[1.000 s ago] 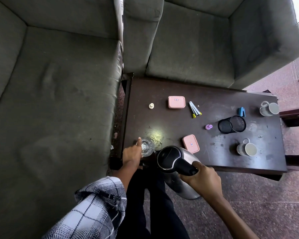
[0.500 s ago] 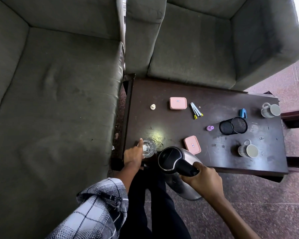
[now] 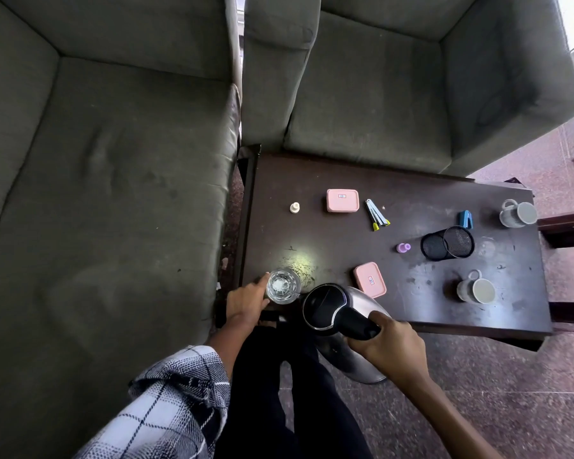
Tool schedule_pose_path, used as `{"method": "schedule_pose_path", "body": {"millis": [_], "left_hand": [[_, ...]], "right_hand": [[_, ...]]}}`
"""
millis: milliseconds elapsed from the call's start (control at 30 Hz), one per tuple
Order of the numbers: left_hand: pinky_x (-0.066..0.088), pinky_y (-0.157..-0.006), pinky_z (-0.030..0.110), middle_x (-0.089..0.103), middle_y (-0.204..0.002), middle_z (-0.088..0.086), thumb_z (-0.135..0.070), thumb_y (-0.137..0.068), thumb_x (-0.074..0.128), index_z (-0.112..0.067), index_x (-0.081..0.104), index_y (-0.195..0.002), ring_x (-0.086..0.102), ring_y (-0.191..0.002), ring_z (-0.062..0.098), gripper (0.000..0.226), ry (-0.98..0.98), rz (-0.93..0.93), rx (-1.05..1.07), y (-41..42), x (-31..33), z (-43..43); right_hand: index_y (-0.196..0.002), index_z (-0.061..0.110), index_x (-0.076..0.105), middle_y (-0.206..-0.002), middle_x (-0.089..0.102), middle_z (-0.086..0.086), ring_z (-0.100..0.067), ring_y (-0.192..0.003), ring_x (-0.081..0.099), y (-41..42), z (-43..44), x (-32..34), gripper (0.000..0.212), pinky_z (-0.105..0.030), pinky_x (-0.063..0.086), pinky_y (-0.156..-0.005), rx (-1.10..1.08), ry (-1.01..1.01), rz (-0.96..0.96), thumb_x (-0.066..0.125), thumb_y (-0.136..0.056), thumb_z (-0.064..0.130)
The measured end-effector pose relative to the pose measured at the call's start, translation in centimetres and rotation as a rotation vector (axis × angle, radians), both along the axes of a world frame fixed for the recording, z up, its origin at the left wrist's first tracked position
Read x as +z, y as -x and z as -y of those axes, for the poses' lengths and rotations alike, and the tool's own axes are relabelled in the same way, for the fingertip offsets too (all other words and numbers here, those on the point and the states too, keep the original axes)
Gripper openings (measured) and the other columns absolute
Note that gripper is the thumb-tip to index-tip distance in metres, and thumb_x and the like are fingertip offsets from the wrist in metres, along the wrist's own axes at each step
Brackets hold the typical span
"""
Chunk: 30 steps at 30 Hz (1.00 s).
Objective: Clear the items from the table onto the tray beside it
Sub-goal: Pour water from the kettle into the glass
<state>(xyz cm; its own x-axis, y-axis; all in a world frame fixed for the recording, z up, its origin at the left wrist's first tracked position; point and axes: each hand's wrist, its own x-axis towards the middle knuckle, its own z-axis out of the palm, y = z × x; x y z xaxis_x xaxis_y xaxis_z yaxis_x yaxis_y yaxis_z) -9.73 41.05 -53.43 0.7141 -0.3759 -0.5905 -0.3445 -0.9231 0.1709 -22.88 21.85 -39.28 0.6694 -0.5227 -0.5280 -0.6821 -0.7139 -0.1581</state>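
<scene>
One glass (image 3: 282, 286) stands on the dark table (image 3: 411, 200) at its near left corner; every place below is taken from that glass. There is one kettle (image 3: 325, 306), just right of the glass, tilted with its spout at the rim; two pink lidded boxes, one (image 3: 369, 279) right of the glass past the kettle, the other (image 3: 342, 200) beyond the glass and a little right; two grey mugs, one (image 3: 476, 287) far right of the glass, one (image 3: 517, 213) farther right and back; one black mesh pen cup (image 3: 446, 243) on its side, far right; one small white cap (image 3: 294, 207) straight beyond the glass; one purple cap (image 3: 403, 248) right and back; one bundle of pens (image 3: 376, 215) beside the far pink box; one small blue thing (image 3: 465, 219) behind the mesh cup, too small to name.

The left hand (image 3: 246, 303) comes from a plaid sleeve (image 3: 166, 409) and holds the glass by its left side, forefinger laid along the wall, thumb hidden; the right hand (image 3: 390, 346) is wrapped tight round the kettle's black handle, arm bare, wrist angled toward the glass.

Two green armchairs (image 3: 96, 193) (image 3: 378, 94) stand left of and beyond the glass.
</scene>
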Motion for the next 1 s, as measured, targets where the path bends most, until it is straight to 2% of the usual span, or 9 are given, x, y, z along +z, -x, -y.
{"method": "schedule_pose_path", "body": {"millis": [133,333,467,600,700,1000], "left_hand": [[0.051,-0.078,0.036,0.066,-0.113,0.008,-0.038,-0.090,0.054,-0.032,0.026,-0.143,0.066,-0.099,0.028,0.060,0.013,0.006,0.027,0.1,0.1,0.1],[0.051,-0.076,0.036,0.067,-0.112,0.008,-0.038,-0.091,0.054,-0.032,0.026,-0.144,0.066,-0.099,0.028,0.060,0.005,0.006,0.085,0.6,0.0,0.5],[0.051,-0.075,0.035,0.066,-0.114,0.007,-0.039,-0.091,0.053,-0.031,0.025,-0.144,0.066,-0.099,0.028,0.061,0.004,0.001,0.093,0.7,-0.3,0.6],[0.050,-0.074,0.034,0.066,-0.113,0.007,-0.041,-0.090,0.053,-0.031,0.025,-0.145,0.066,-0.098,0.027,0.063,0.010,-0.006,0.122,1.1,-0.5,0.7],[0.050,-0.074,0.035,0.066,-0.111,0.007,-0.041,-0.090,0.053,-0.031,0.023,-0.145,0.066,-0.098,0.027,0.063,-0.001,0.001,0.129,1.2,-0.5,0.8],[0.049,-0.073,0.033,0.069,-0.106,0.007,-0.040,-0.092,0.052,-0.030,0.024,-0.145,0.067,-0.097,0.026,0.061,-0.014,0.002,0.171,1.5,-0.5,1.2]], "right_hand": [[-0.075,0.016,0.055,-0.069,0.061,-0.001,-0.027,-0.078,0.062,0.0,0.0,-0.1,0.047,-0.032,0.046,-0.065,-0.010,-0.003,-0.002,0.065,-0.062,0.060],[-0.066,0.017,0.045,-0.064,0.056,0.000,-0.029,-0.076,0.062,0.1,-0.1,-0.2,0.048,-0.032,0.046,-0.064,-0.031,-0.019,0.007,0.066,-0.060,0.060],[-0.070,0.015,0.050,-0.064,0.055,0.001,-0.029,-0.076,0.061,0.0,-0.2,-0.3,0.047,-0.031,0.044,-0.062,-0.027,-0.023,0.010,0.067,-0.062,0.058],[-0.068,0.016,0.047,-0.062,0.052,0.001,-0.029,-0.077,0.061,0.1,-0.2,-0.3,0.047,-0.029,0.040,-0.060,-0.016,-0.022,0.017,0.068,-0.063,0.058],[-0.068,0.016,0.048,-0.062,0.054,0.000,-0.031,-0.076,0.061,0.1,-0.1,-0.4,0.047,-0.031,0.042,-0.061,-0.027,-0.027,0.027,0.068,-0.062,0.058],[-0.061,0.016,0.039,-0.059,0.053,0.001,-0.029,-0.072,0.060,0.4,0.1,-0.7,0.050,-0.030,0.041,-0.059,-0.031,-0.019,0.035,0.068,-0.061,0.057]]}}
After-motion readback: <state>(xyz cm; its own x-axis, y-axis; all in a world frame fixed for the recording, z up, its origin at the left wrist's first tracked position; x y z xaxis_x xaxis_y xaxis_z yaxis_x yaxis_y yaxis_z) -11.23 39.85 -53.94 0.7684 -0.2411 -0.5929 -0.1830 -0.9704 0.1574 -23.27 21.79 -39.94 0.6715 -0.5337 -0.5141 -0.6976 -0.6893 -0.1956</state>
